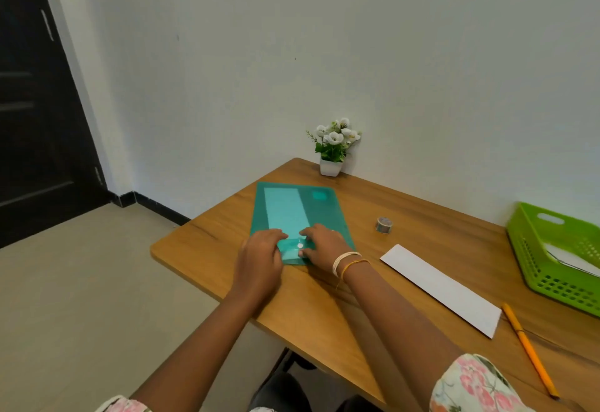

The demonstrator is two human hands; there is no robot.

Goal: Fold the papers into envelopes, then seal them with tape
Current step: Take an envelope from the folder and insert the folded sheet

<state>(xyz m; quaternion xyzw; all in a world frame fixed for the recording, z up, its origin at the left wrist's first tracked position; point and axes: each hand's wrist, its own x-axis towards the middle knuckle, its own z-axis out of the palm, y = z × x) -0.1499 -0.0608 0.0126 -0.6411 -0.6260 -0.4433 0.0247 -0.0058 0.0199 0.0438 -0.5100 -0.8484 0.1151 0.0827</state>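
A translucent green folder (319,213) lies on the wooden table (324,307), and a pale sheet of paper (284,210) shows through it. My left hand (259,259) and my right hand (324,244) both grip the folder's near flap, on either side of its white snap button (300,245). A folded white paper (441,288) lies flat to the right of my right wrist. Beyond it stands a small roll of tape (384,225), apart from both hands.
A green plastic basket (532,249) with white papers inside sits at the table's right edge. An orange pencil (529,353) lies near the front right. A small white pot of flowers (332,152) stands against the wall. The table's left edge drops to the floor.
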